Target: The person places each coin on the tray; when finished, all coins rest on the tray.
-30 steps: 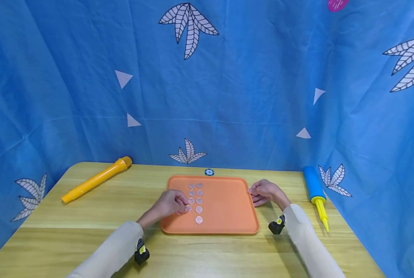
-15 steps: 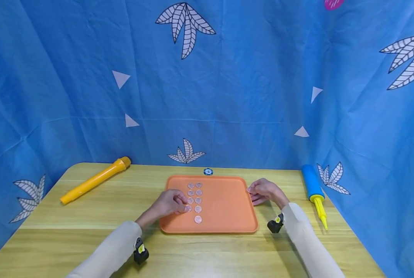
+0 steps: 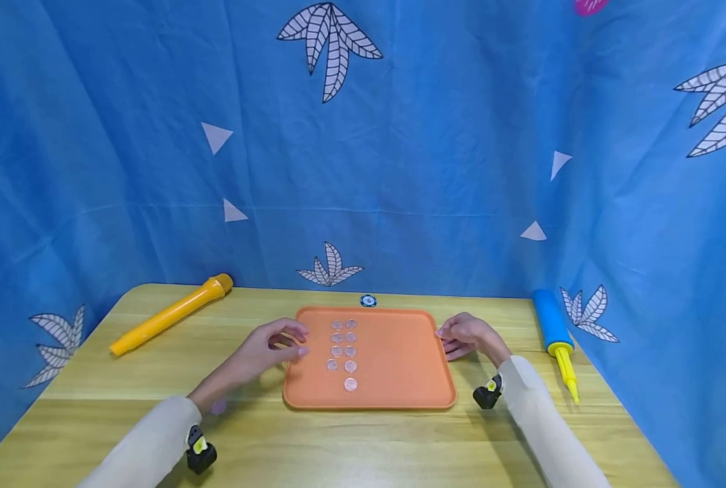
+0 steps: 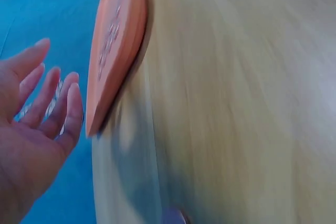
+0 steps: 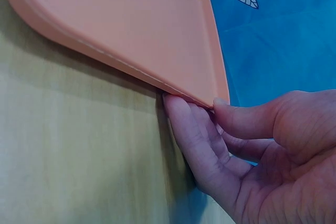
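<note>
An orange tray [image 3: 399,366] lies on the table with small round coins [image 3: 350,366] set in two columns on its left half. The right column reaches nearer to the front than the left one. My left hand [image 3: 257,347] hovers at the tray's left edge, thumb and fingers apart and holding nothing; the left wrist view shows its fingers spread beside the tray [image 4: 118,51]. At the tray's right rim, my right hand [image 3: 469,335] pinches the edge, thumb on top and fingers beneath, as the right wrist view shows.
Behind the tray lies a blue-and-white poker chip [image 3: 368,300]. A yellow toy microphone [image 3: 173,314] rests at the back left, a blue and yellow hand pump [image 3: 554,332] at the right. Under my left wrist a purple disc [image 3: 219,407] shows on the table [image 3: 363,447].
My left hand has let go of the front coin in the left column and drawn back to the left, opening its fingers. The purple disc came into view. My right hand keeps its grip.
</note>
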Demonstrator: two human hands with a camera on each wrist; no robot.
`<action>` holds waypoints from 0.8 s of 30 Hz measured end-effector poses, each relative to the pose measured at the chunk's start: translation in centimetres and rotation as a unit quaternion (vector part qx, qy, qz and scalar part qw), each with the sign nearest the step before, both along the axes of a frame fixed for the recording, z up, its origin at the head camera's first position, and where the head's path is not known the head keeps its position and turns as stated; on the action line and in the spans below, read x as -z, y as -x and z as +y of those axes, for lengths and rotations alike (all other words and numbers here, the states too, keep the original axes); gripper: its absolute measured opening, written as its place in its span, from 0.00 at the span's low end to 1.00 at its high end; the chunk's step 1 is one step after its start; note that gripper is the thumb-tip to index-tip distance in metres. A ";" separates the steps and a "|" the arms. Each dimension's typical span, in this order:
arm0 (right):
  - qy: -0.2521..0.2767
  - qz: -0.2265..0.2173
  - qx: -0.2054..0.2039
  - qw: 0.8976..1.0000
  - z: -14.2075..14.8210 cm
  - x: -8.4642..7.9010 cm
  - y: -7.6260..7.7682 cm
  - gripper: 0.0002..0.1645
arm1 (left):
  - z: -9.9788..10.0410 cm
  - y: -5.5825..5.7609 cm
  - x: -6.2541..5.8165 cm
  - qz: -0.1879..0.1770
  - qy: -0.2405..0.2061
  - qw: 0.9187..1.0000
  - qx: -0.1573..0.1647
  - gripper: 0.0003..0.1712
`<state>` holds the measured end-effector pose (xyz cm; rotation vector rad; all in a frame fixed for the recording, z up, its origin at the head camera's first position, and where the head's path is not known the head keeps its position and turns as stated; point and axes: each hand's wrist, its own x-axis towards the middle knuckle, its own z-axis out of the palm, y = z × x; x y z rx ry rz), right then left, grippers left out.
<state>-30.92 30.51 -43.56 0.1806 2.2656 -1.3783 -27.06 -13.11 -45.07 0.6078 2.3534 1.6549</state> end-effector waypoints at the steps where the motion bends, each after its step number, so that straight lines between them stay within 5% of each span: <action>1: -0.001 0.000 -0.002 1.000 0.0 -0.1 0.0 0.08 | -0.7 -0.1 -0.1 0.001 0.000 1.000 0.008 0.22; 10: -0.005 -0.002 -0.013 1.000 -0.2 -0.5 0.0 0.08 | -6.6 -0.7 -0.7 -0.006 0.013 0.997 0.070 0.29; 19: 0.003 -0.005 -0.012 1.000 -0.1 -0.3 -0.1 0.08 | -13.3 -1.8 0.2 -0.067 0.023 0.986 0.150 0.34; 24: 0.004 -0.001 -0.005 1.000 0.0 -0.1 -0.2 0.07 | -14.6 -2.4 1.0 -0.087 0.046 0.983 0.153 0.36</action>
